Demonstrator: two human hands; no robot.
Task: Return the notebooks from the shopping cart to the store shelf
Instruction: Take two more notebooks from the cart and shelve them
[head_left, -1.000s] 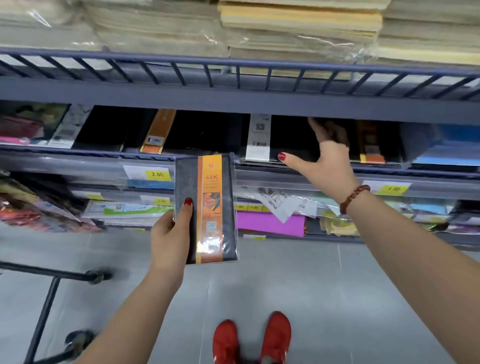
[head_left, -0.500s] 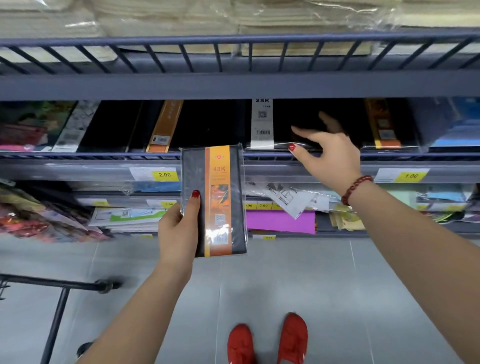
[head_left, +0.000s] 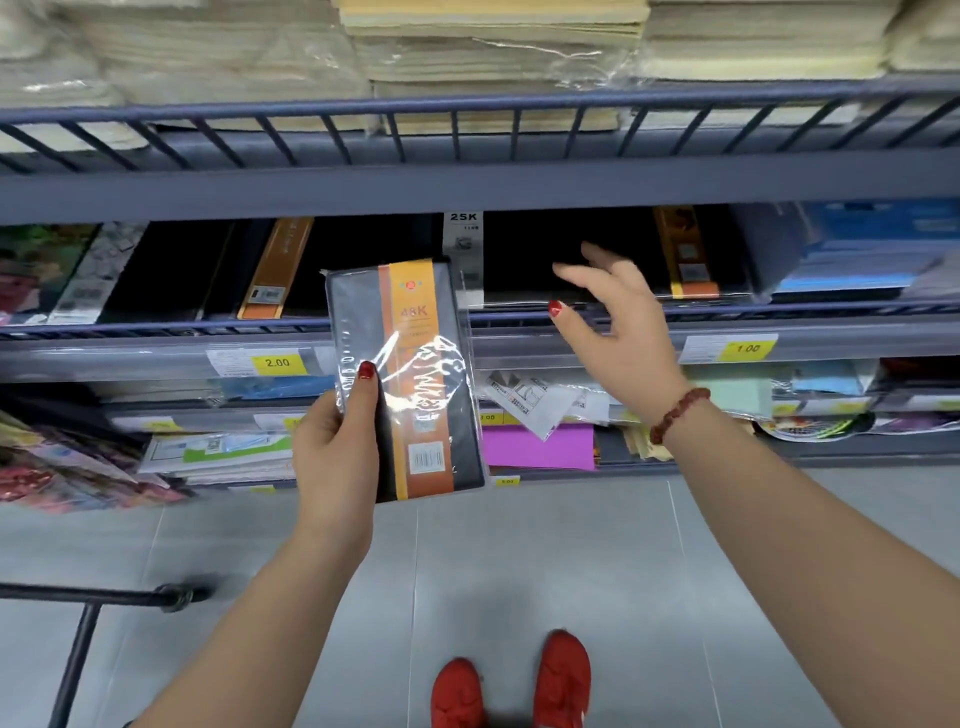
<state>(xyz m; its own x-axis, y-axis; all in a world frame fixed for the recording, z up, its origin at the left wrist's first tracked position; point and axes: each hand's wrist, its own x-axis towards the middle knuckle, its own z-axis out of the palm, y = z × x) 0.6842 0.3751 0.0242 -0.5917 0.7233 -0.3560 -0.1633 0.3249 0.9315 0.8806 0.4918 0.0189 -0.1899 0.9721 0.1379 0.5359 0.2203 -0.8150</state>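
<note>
My left hand (head_left: 337, 452) grips a grey notebook (head_left: 410, 379) with an orange "48K" band, wrapped in clear plastic, upright in front of the shelf. My right hand (head_left: 618, 322) hovers with spread fingers just in front of the middle shelf's rail (head_left: 779, 312), holding nothing. Black notebooks (head_left: 597, 254) with orange and white bands lie on that shelf behind the hand. A bar of the shopping cart (head_left: 88, 597) shows at lower left.
The upper shelf (head_left: 467, 182) overhangs the notebook shelf and carries stacks of wrapped cream paper (head_left: 493, 47). Lower shelves hold coloured paper and packets, with yellow price tags (head_left: 278, 362) on the rails. Grey tiled floor and red shoes (head_left: 511, 680) are below.
My right hand has drawn back out of the shelf toward me and opened its fingers. My left hand has lifted the 48K notebook higher and nearer the shelf.
</note>
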